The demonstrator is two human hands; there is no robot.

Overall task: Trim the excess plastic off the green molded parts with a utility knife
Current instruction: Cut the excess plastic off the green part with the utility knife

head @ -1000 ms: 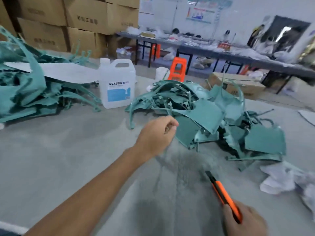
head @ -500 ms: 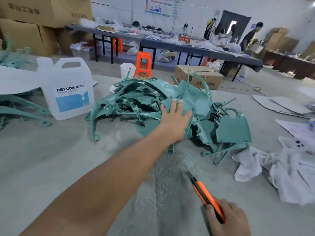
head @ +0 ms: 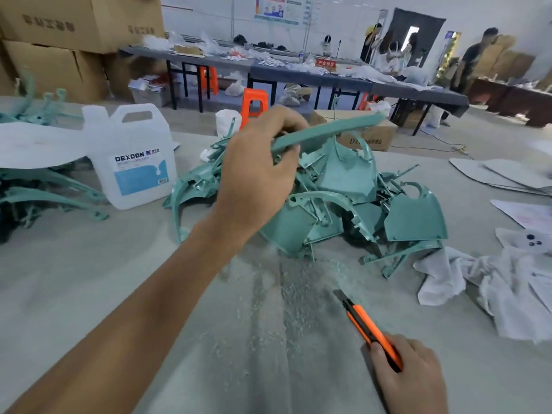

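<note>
My left hand (head: 263,168) grips one end of a long curved green molded part (head: 328,131) and holds it up above the heap of green parts (head: 337,204) in the middle of the table. My right hand (head: 415,375), near the lower right, holds an orange utility knife (head: 369,327) with its blade pointing up and left toward the heap. Green plastic shavings (head: 292,294) lie scattered on the grey table (head: 89,279) between the knife and the heap.
A white DEXCON jug (head: 134,159) stands left of the heap. More green parts (head: 35,186) lie at the far left under a white sheet. White cloths (head: 490,282) lie at the right. Cardboard boxes, tables, orange stools and several people fill the background.
My left hand went from reaching, to lying flat on the heap, to gripping a long green part and lifting it off. My right hand keeps the knife low.
</note>
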